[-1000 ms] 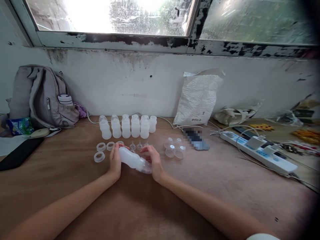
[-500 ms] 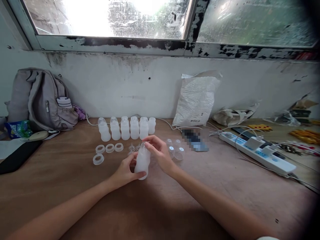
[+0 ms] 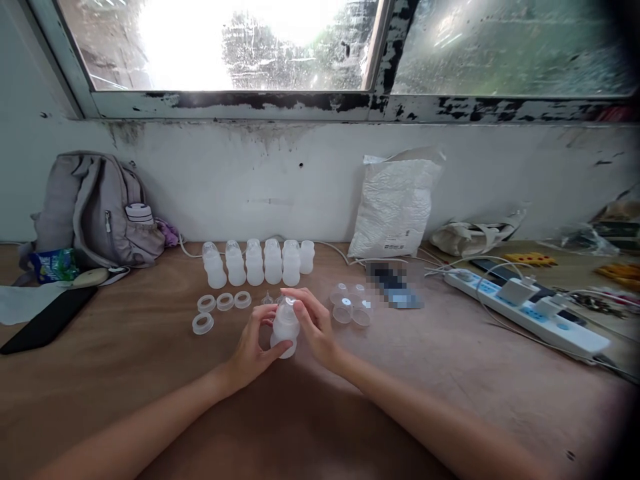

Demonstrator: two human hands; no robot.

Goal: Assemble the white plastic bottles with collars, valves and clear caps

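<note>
A frosted white baby bottle [image 3: 285,333] with a clear cap on top stands almost upright in front of me. My left hand [image 3: 250,347] is wrapped round its lower body, thumb across the front. The fingers of my right hand [image 3: 319,333] close on the clear cap [image 3: 287,303]. Just behind, partly covered by my hands, are clear teats [image 3: 268,299]. To their left lie several white screw rings [image 3: 225,301]. Several clear caps [image 3: 343,312] are grouped to the right of my right hand. Farther back, several similar bottles [image 3: 255,264] stand in a row.
A grey backpack [image 3: 90,207] and a black flat case [image 3: 50,321] are at the left. By the wall leans a white plastic mailer [image 3: 395,207]. A phone-like object [image 3: 395,287], blurred, lies before it. A white power strip [image 3: 530,313] with cables stretches along the right.
The bottle has gone from leaning to more upright, with its cap tipped toward me. My right hand has come lower and closer round the cap. The view has shifted slightly.
</note>
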